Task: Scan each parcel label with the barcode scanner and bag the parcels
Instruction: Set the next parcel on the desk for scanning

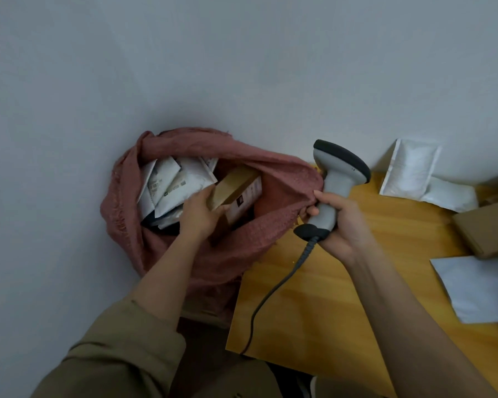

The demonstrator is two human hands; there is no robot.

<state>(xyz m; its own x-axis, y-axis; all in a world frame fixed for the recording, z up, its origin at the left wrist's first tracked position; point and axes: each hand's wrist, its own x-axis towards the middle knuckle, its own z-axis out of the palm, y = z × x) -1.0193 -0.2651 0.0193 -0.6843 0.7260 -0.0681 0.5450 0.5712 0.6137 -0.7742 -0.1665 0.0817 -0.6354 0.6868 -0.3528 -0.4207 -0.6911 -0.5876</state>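
Left hand point(200, 214) curled round brown box parcel point(236, 193), inside mouth of pink bag point(273, 237), long axis tilted up-right. Right hand point(338, 222) clamped on scanner point(338, 179) and bag rim. Remaining parcels point(408, 170) far right on counter point(328, 297), nearer right hand.

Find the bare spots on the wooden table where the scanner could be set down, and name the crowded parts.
Bare wood lies on the table between the scanner cable and the white mailer, below the right hand. The far right edge is crowded: padded envelopes, brown box. The red bag is packed with parcels.
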